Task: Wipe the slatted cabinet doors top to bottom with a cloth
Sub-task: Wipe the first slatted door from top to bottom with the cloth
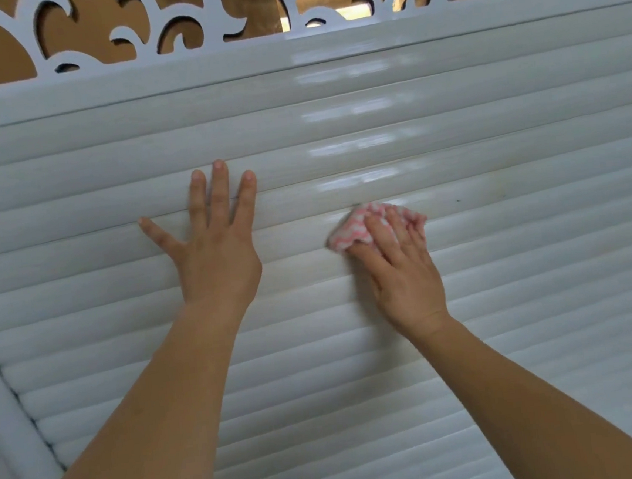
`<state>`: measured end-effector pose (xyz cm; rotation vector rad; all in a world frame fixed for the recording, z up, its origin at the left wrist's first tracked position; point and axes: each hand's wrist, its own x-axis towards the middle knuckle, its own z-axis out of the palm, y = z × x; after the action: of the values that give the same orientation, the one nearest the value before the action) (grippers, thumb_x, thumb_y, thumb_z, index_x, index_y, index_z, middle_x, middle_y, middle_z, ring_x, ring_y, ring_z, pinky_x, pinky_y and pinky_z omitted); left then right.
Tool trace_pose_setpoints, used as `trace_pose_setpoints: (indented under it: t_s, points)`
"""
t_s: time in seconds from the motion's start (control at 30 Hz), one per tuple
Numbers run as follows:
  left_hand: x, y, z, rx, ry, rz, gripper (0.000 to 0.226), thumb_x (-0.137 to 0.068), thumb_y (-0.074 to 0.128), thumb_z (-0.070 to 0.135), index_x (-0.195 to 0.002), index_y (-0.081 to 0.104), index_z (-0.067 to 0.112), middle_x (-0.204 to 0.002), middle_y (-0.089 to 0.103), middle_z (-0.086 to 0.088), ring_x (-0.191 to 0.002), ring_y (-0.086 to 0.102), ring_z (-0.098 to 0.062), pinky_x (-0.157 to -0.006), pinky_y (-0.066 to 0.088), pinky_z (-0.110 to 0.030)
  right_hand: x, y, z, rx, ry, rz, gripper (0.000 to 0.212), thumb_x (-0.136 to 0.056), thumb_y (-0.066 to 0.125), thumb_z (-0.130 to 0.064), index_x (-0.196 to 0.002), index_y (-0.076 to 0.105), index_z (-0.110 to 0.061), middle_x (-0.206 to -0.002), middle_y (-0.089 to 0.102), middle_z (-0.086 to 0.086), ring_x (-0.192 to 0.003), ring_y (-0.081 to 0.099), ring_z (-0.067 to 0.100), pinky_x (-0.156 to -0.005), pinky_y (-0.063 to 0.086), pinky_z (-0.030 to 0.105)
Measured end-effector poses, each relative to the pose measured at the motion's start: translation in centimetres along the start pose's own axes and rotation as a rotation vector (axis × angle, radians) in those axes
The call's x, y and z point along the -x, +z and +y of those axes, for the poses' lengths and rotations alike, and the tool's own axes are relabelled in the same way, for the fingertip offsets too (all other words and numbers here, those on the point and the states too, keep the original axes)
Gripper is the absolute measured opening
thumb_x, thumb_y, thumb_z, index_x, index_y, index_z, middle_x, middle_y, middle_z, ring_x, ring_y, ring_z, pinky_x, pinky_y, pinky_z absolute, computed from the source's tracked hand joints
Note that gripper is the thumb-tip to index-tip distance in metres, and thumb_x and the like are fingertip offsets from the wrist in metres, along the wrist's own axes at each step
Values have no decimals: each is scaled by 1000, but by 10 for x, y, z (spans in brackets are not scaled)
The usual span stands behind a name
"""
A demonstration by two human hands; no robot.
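Two hands on a white slatted cabinet door [501,260], one of them with a cloth.

The left hand [217,249] lies flat on the slats with its fingers straight and spread wide, holding nothing. The right hand [400,266] presses a pink and white cloth [352,228] against the slats, a little lower and to the right of the left hand; its fingers lie over the crumpled cloth, slightly bent. Above the door runs a white carved panel [209,25] with curly cut-outs. The upper slats are glossy and show bright reflections.
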<state>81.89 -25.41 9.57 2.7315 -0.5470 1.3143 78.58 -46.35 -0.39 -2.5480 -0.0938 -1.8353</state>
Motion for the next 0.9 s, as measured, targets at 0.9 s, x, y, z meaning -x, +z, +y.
trace_pose_setpoints:
  t_s: [0.9]
  points:
    - [0, 7, 17, 46, -103, 42, 89, -81, 36, -3, -148, -14, 30, -155, -23, -1, -142, -22, -22, -100, -4, -73, -34, -7, -11, -109, 654, 231, 50, -88, 41, -46, -123, 55, -14, -137, 49, 13, -134, 31, 38, -112, 16, 51]
